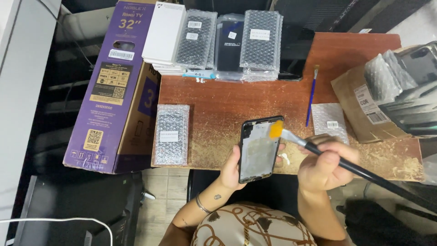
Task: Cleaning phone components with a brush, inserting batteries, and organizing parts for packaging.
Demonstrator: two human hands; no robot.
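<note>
While the tall purple carton [114, 86] leans at the far left against the wooden table [218, 102], a bubble-wrapped packet [171, 134] lies flat on the table's left part, well apart from the hands. Along the back edge runs a row of goods — a white box stack [163, 34], further bubble-wrapped packets [196, 38] and a dark packet between them. Nearer the middle, the left hand [233, 168] is closed around the lower half of an opened phone frame [260, 148], thumb on its left edge and fingertips showing at its right edge, holding it tilted upward over the table's front edge, above the lap. The frame's inner side faces the camera, dark-rimmed with a pale, bare-looking plate. Touching its upper right corner are the orange bristles of a brush [291, 136], whose long black handle runs down to the right through the right hand [324, 166], which is curled shut around it in a firm grip. By the look of it, the step in hand is brushing the inside of the frame; the next stroke calls for a light, steady sweep across the plate with the frame kept still. Further right lie a thin blue-handled brush [312, 95] and a small bubble-wrapped packet [330, 120] — then an open cardboard box [359, 109] of wrapped parts.
</note>
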